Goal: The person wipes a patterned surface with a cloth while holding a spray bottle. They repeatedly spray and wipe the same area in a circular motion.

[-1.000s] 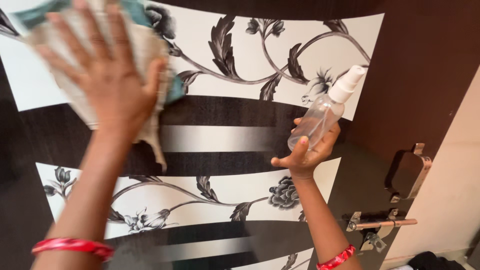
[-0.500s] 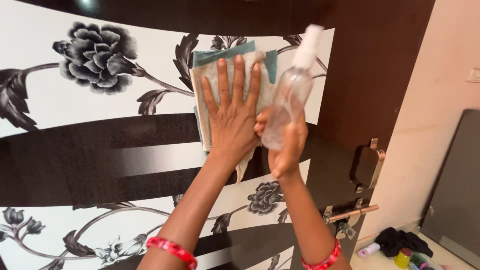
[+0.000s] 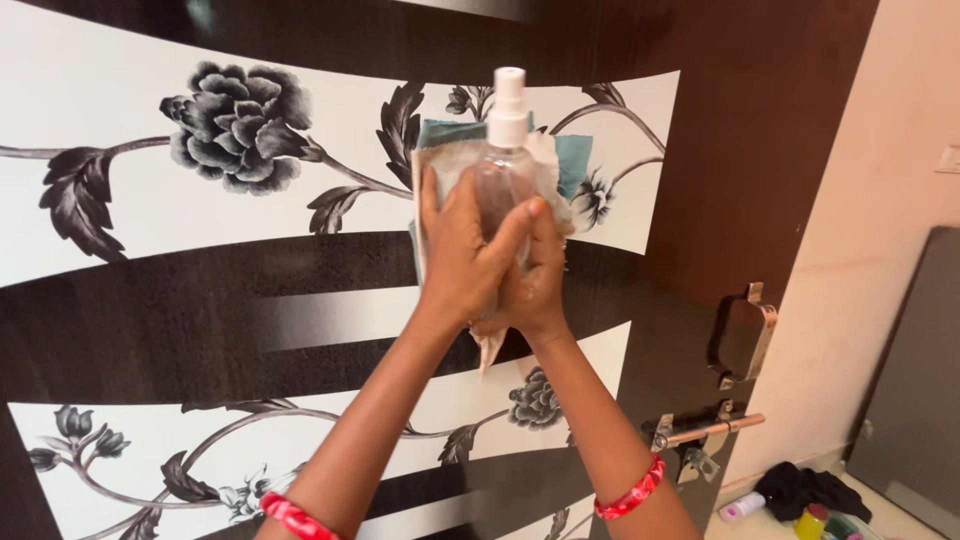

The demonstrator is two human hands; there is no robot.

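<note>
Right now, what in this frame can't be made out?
- Head view: spray bottle lower half, hidden by both hands, left hand and right hand.
- Cloth mostly covered by hands and bottle.
- Floor items too small, cut by the bottom edge.

I count one spray bottle, one cloth, and my two red bangles. One door carries one handle and one latch. On the floor there are perhaps three small containers, though they are cropped.
</note>
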